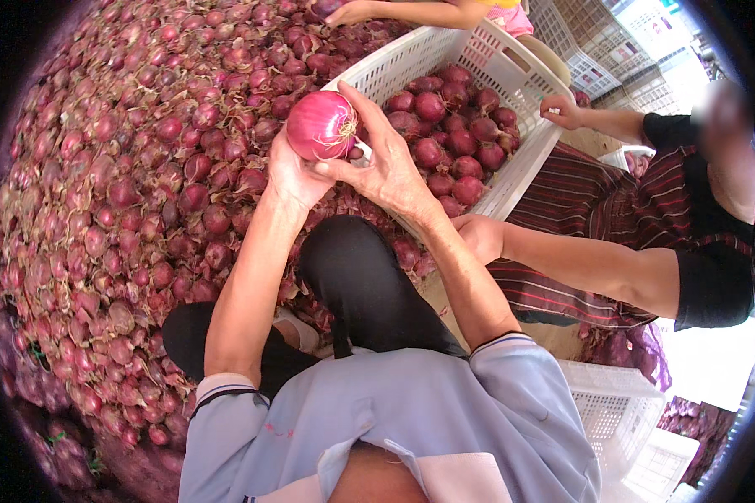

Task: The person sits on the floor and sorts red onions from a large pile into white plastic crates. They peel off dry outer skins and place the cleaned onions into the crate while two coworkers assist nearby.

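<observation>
A large, glossy red onion (318,124) rests in my cupped left hand (294,166), its stringy root tuft facing right. My right hand (387,166) curves around the onion's right side, with the thumb at its lower edge and a finger near its top. The palm sides of my right fingers are partly hidden. Just beyond my right hand, a white slatted plastic crate (509,53) holds a heap of red onions (456,126). To the left of my hands spreads a wide pile of red onions (163,170) with loose dry skins.
A person in a striped apron (572,195) sits at the right, one hand (560,112) by the crate's rim. Another person's hand (349,12) reaches over the pile at the top. Stacked crates (579,60) stand behind; a white crate (616,396) sits at lower right.
</observation>
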Demonstrator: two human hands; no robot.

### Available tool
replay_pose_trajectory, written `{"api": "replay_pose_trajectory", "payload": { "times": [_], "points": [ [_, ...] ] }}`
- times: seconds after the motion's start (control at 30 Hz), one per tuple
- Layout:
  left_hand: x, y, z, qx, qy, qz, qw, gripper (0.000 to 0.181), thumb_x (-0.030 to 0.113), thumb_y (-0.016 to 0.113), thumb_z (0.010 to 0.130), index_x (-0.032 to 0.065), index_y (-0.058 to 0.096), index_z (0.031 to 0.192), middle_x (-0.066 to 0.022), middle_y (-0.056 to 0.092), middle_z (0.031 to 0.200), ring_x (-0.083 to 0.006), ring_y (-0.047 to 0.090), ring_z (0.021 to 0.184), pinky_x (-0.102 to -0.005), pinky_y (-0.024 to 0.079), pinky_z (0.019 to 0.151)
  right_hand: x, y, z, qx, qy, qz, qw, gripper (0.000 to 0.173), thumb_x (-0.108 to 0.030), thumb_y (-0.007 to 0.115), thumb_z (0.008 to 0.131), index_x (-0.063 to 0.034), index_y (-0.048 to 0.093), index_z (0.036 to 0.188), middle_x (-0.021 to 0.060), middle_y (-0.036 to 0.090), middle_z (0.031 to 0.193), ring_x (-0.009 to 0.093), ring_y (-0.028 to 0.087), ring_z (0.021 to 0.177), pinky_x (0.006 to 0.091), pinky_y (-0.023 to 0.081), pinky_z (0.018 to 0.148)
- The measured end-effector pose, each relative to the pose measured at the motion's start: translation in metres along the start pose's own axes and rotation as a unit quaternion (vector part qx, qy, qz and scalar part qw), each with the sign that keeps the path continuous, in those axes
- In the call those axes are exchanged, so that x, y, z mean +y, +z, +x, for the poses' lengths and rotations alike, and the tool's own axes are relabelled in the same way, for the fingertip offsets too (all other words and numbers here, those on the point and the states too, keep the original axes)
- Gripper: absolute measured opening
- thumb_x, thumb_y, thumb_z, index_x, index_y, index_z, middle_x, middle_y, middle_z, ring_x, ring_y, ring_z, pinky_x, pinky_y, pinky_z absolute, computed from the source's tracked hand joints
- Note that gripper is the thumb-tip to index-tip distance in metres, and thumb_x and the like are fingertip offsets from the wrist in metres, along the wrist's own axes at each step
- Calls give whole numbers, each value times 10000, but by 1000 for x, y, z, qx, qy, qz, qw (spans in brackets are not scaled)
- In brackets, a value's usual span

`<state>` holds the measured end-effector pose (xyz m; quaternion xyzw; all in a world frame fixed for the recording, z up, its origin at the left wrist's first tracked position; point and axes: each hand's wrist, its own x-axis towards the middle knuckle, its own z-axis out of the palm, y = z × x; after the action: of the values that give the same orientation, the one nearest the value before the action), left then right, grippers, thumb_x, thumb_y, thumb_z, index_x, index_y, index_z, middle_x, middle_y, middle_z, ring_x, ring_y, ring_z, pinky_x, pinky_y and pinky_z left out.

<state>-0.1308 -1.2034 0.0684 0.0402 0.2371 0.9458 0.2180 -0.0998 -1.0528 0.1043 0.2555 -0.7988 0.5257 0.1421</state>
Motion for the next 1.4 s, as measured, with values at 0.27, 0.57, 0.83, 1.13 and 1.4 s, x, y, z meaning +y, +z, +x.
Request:
{"api": "replay_pose_trajectory", "payload": {
  "times": [0.27,0.57,0.83,1.13,1.4],
  "points": [
    [-11,31,-16,114,-4,20,993,385,344,414,929,74,545,1171,-91,606,1132,-222,602,1011,-399,497,901,-11,18,-12,100,63,113,987,976,-442,806,647,-38,295,1374,193,492,1247,263,499,1159,387,394,998],
    [-22,57,10,158,161,359,906,481,393,502,925,117,469,1318,-129,542,1249,-273,511,1157,-416,373,987,28,21,-17,391,72,-1,917,415,-188,531,908,55,458,1236,227,502,1240,313,497,1132,384,367,991],
    [41,-157,-70,477,98,386,783,400,123,593,875,14,509,1250,-106,634,1041,-191,621,880,-317,483,797,64,54,-32,151,88,-252,952,360,-192,581,853,-13,551,1164,231,514,1233,380,456,1166,452,334,1005],
    [96,-371,-44,370,139,719,571,285,133,610,798,59,656,1069,-152,668,1017,-265,644,956,-349,482,853,107,94,-9,-17,117,-471,874,298,-239,651,804,-57,527,1004,125,607,762,321,617,619,411,489,513],
    [66,-451,-12,130,-141,932,306,538,6,564,767,168,499,1276,-151,309,1413,-440,500,1089,-450,498,846,131,104,-29,-40,156,-535,829,241,-208,621,769,-75,449,872,80,530,739,248,585,647,383,480,513]
  ]
}}
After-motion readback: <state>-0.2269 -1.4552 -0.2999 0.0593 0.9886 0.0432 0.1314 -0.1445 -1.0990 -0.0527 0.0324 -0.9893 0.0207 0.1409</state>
